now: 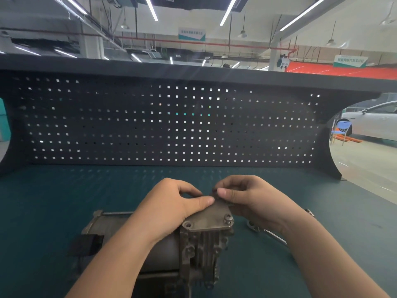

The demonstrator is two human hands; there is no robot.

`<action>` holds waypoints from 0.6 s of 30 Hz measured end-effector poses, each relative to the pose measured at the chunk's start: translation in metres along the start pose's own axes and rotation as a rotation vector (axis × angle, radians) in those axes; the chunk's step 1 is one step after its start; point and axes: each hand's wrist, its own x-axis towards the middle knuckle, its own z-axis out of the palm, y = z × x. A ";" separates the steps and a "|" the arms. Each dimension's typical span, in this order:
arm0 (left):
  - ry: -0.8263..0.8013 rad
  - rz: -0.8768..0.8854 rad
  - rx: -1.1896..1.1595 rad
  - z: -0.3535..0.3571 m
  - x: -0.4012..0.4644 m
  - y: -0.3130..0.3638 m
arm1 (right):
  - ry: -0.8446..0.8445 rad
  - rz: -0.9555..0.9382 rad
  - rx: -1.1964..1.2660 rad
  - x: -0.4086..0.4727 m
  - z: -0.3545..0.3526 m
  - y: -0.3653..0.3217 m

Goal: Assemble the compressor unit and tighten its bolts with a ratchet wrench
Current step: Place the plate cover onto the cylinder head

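Two hands work the rigid, heavy-looking compressor (163, 244): left hand (171, 205) presses its cover plate (211, 218); right hand (245, 196) pinches something small, likely a bolt.

My left hand (171, 203) rests on the compressor (163, 244), thumb pressing the far edge of its flat cover plate (211, 218). My right hand (249, 201) pinches something small at that same far corner; I cannot tell what. A bolt (228, 218) sits in the plate's right corner, and the near-left hole (188, 225) is bare. A ratchet wrench (266, 232) lies on the green bench mat (53, 201) under my right wrist. A dark pegboard (171, 125) stands behind.
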 end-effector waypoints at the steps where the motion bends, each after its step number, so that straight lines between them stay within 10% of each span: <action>1: -0.001 -0.002 -0.002 0.000 0.000 0.000 | -0.004 0.012 0.015 0.000 -0.001 0.000; 18: -0.003 -0.002 -0.025 0.001 0.001 -0.003 | 0.035 -0.006 -0.026 0.001 0.002 0.001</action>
